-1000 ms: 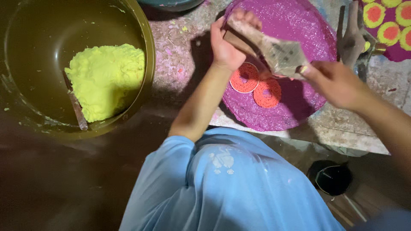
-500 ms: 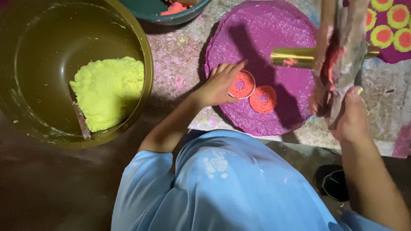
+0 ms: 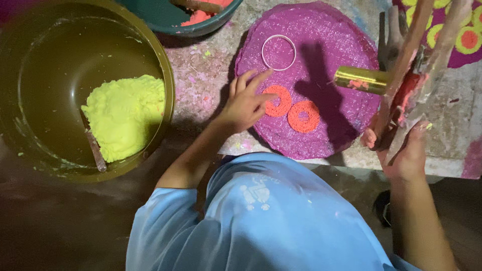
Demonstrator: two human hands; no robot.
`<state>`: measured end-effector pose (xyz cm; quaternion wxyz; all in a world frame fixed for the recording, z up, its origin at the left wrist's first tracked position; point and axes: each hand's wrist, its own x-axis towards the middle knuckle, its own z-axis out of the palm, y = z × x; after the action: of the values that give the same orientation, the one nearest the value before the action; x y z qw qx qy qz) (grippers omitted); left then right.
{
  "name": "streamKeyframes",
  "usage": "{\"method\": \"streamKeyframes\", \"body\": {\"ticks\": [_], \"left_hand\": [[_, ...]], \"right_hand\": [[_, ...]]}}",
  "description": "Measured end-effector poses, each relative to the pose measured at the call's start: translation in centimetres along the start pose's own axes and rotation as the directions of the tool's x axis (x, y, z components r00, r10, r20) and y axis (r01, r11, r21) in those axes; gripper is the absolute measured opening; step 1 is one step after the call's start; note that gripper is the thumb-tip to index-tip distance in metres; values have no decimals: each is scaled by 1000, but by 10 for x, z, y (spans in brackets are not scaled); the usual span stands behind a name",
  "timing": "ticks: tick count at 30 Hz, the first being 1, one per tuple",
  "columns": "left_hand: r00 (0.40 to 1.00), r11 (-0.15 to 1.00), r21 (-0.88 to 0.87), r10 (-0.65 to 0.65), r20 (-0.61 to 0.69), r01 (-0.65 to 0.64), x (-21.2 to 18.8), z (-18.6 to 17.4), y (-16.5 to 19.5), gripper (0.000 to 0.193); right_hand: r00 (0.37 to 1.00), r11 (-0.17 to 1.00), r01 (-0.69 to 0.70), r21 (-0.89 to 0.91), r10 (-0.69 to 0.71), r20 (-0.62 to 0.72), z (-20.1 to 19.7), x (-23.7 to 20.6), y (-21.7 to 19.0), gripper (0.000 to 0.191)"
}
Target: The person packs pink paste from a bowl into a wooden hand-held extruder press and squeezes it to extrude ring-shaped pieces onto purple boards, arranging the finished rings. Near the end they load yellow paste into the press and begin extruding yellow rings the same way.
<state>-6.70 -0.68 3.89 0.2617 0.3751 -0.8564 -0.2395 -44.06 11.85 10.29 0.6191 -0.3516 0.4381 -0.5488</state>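
Note:
My left hand (image 3: 246,100) rests open on a round purple textured disc (image 3: 321,45), its fingertips touching the nearer of two orange rings (image 3: 277,101). The second orange ring (image 3: 303,116) lies just right of it. A thin white ring (image 3: 278,52) sits on the disc farther back. My right hand (image 3: 401,148) grips a long press tool (image 3: 416,75) with wooden handles and a brass cylinder (image 3: 359,79), smeared with orange paste and held upright over the disc's right edge.
A large olive bowl (image 3: 160,65) at left holds yellow dough (image 3: 125,115) and a stick. A teal bowl (image 3: 165,17) with orange paste stands at the back. Finished yellow and orange rings (image 3: 464,35) lie at top right. The speckled slab's front edge (image 3: 351,160) runs under the disc.
The view has moved closer. My left hand slid onto the nearer orange ring. The white ring has come into view, and the press tool stays raised in my right hand.

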Motion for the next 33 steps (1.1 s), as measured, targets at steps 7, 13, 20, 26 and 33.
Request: {"method": "streamKeyframes", "body": {"ticks": [7,13,20,26,33], "left_hand": [[999,998,56,40,26,-42,-14,5,11,36],[993,959,282,-65,95,36,-12,23,-18,59],[854,870,-388,-429,-295,303,4,35,-50,108],[871,938,-114,-347,-348,328,-24,24,14,96],[942,946,191,-205,-267,260,1,3,20,20]], "right_hand": [[998,998,58,-1,-58,8,5,-2,0,64],[997,997,56,48,-58,56,0,-4,5,62],[1000,999,18,45,-18,-1,-1,-3,9,68],[999,993,2,115,-6,39,-6,-4,13,65],[998,993,-63,102,61,32,-8,3,17,72]]}}
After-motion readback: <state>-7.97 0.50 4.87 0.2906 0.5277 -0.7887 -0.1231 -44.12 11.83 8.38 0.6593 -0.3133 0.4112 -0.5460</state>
